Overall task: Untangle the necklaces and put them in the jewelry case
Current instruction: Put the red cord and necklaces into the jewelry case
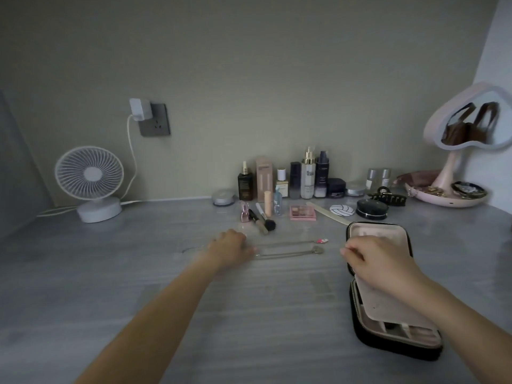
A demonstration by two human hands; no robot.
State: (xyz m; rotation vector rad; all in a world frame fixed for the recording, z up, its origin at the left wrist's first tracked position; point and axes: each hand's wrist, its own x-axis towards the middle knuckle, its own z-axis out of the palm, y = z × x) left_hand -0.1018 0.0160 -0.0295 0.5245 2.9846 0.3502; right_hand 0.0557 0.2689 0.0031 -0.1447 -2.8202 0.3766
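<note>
Head view: a grey desk (138, 273) runs to a plain wall. Two necklaces lie on it side by side, both chains drawn out straight, left to right, and not crossing. The far necklace (291, 242) ends on the right in a small pink pendant; the near necklace (288, 254) ends in a round pale one. The left hand (231, 248) rests on the desk over the left ends of both chains, back up, fingers bent down onto them. Blur hides whether it pinches them or only presses on them.

The case (357, 322), black outside and pale pink inside, lies open just right of the pendants, its long side running away from the camera. A pink flap (393, 306) covers part of the near half, with narrow compartments showing below its edge. The right hand (379, 259) is over the far part of the flap, fingers bent and pointing left past the case's edge. I cannot tell if it grips the flap or merely hovers.

Along the wall stand bottles (307, 176), with brushes (263, 218), a pink palette (302, 212) and a black hair claw (388, 197) in front. A white fan (89, 178) stands at far left, its cable running to a charger in a wall socket (155, 120). A heart-shaped mirror (471, 126) rises from a pink tray (448, 203) at right.
</note>
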